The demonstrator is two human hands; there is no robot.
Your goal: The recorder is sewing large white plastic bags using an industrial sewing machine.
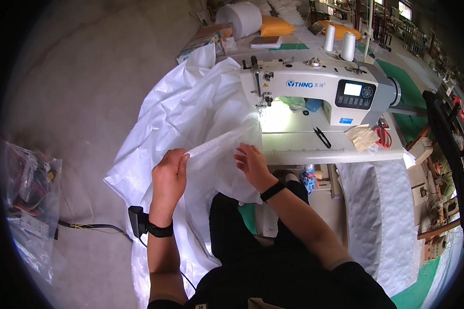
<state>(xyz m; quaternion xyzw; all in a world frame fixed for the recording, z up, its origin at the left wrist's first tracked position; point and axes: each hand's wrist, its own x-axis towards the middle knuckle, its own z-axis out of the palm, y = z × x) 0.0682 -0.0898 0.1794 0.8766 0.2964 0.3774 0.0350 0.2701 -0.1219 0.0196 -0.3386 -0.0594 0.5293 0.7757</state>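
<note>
A large sheet of thin white plastic-like fabric (183,103) hangs in loose folds off the left end of the sewing machine's bed and over my lap. My left hand (170,172) is closed, pinching a folded edge of this fabric between thumb and fingers. Close to the machine's front left corner, my right hand (252,162) has its fingers apart and slightly bent, lying against the fabric without gripping it. Part of the fabric runs up to the needle area of the white sewing machine (309,85), whose lamp lights the bed brightly.
Black thread snips (322,138), a tan piece of paper (362,138) and red-handled scissors (383,136) lie on the machine table. Two white thread cones (348,46) stand behind. More white material (379,216) hangs at the right. A clear plastic bag (33,201) lies at far left.
</note>
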